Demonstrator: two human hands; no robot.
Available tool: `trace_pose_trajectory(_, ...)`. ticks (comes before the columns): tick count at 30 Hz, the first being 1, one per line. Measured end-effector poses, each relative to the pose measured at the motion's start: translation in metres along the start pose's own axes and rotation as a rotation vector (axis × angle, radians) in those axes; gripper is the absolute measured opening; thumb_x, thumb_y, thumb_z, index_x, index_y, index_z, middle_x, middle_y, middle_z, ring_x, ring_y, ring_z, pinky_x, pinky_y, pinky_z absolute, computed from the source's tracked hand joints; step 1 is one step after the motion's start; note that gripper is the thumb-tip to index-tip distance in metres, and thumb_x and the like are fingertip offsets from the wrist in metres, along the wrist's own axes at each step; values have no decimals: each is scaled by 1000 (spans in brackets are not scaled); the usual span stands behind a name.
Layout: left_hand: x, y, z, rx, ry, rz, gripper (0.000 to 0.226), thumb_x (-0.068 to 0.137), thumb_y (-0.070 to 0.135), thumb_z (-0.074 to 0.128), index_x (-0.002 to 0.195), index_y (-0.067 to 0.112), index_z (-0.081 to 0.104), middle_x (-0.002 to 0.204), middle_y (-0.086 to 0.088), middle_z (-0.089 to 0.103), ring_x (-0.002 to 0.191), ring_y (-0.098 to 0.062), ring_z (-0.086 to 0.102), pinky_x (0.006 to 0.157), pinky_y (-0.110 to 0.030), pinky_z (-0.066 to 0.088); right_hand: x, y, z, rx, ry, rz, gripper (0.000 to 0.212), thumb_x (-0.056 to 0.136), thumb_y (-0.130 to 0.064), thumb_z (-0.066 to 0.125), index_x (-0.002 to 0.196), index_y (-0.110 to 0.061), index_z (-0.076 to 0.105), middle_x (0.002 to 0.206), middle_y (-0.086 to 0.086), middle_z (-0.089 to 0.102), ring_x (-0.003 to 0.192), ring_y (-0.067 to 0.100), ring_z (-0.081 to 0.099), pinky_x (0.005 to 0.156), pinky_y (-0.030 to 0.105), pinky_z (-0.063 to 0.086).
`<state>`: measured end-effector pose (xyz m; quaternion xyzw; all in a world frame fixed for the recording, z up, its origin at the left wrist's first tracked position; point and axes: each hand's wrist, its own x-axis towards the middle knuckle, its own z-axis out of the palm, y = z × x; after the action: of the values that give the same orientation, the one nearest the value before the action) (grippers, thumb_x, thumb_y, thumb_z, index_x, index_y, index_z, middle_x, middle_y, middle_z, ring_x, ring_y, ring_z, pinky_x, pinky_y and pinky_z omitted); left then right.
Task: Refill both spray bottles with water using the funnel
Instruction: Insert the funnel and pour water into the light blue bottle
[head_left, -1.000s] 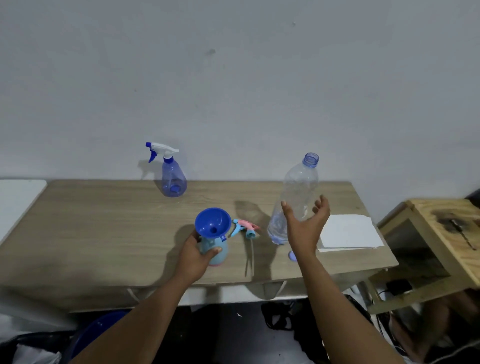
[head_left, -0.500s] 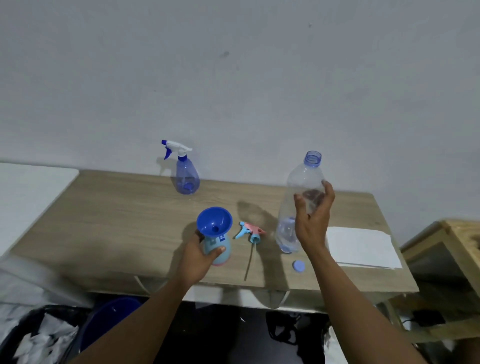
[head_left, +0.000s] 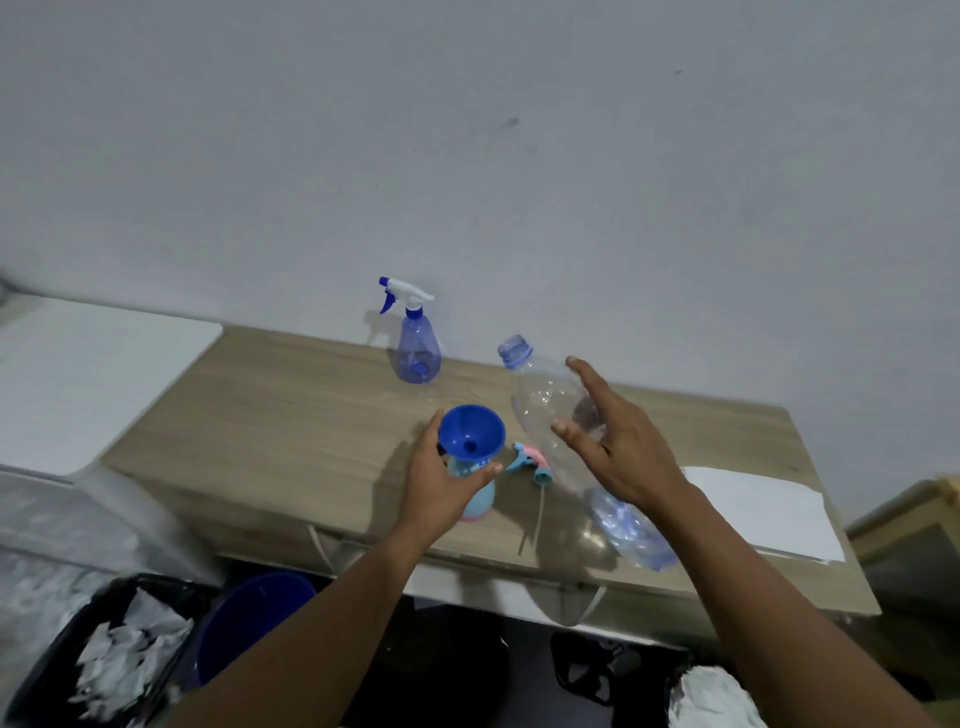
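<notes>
Two hands are busy. The left hand grips the small light-blue spray bottle on the tabletop, just under the blue funnel that sits in its neck. The right hand holds the big clear water bottle with wide-spread fingers, tipped, its open mouth up and near the funnel. That hold looks loose, so I think the bottle could slip. If it tips too fast, water may miss the funnel or spill over its rim onto the tabletop. A bump could knock the funnel out. The other spray bottle stands by the wall, its top on.
</notes>
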<state>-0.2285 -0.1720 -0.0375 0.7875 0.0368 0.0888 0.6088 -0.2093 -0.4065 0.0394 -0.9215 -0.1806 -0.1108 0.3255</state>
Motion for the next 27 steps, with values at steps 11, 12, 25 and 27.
trace_pose_trajectory(11, 6, -6, -4, 14, -27, 8, 76, 59, 43, 93, 124, 32, 57, 111, 11, 68, 102, -8, 65, 87, -28, 56, -8, 13, 0, -286, -342, 40, 74, 86, -81, 37, 151, -50, 18, 91, -4, 66, 88, 18, 65, 76, 39, 55)
trace_pose_trajectory(12, 6, -7, -4, 13, -30, 1, 78, 58, 45, 93, 126, 32, 56, 112, 11, 68, 102, -9, 65, 88, -32, 56, -7, 14, -1, -310, -358, 42, 74, 86, -80, 37, 151, -49, 18, 95, -2, 68, 92, 19, 66, 77, 38, 55)
trace_pose_trajectory(25, 6, -7, -5, 16, -22, -24, 88, 47, 65, 88, 125, 40, 55, 111, 10, 68, 103, -13, 66, 89, -45, 57, 2, 12, -3, -440, -474, 21, 76, 83, -83, 35, 149, -49, 20, 98, 1, 71, 102, 25, 65, 79, 40, 53)
trace_pose_trajectory(27, 7, -9, -5, 17, -23, -27, 93, 46, 68, 87, 128, 38, 54, 113, 10, 67, 104, -14, 66, 89, -46, 57, 5, 12, -4, -449, -481, 23, 77, 81, -85, 33, 148, -49, 20, 99, 2, 71, 103, 26, 65, 80, 40, 53)
